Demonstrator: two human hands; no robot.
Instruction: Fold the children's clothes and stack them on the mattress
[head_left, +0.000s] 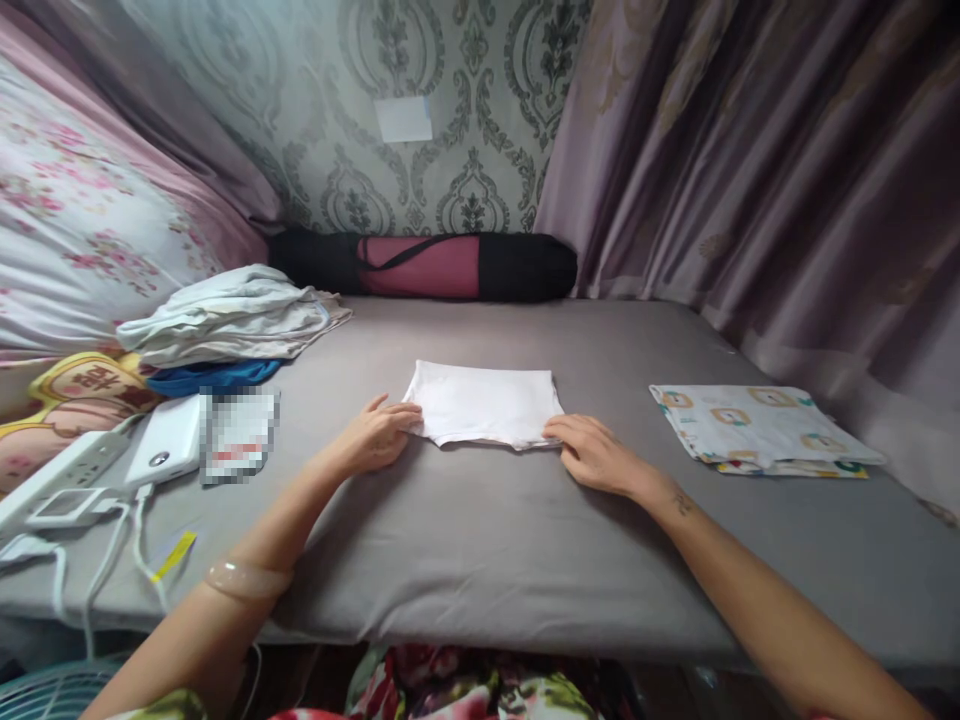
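A folded white cloth (484,405) lies flat on the grey sheet (480,540) in the middle of the view. At its left edge, my left hand (380,435) pinches the near corner between thumb and fingers. My right hand (596,452) grips the near right corner in the same way, its fingertips on top of the fabric. Both hands rest low against the sheet. The thumbs are partly hidden beneath the fingers and cloth.
To the right lies a folded patterned cloth (757,425). A pile of pale clothes (232,315), a white power bank (166,440) and a power strip (71,470) with cables are at left. A black and maroon bag (427,265) lies along the wall.
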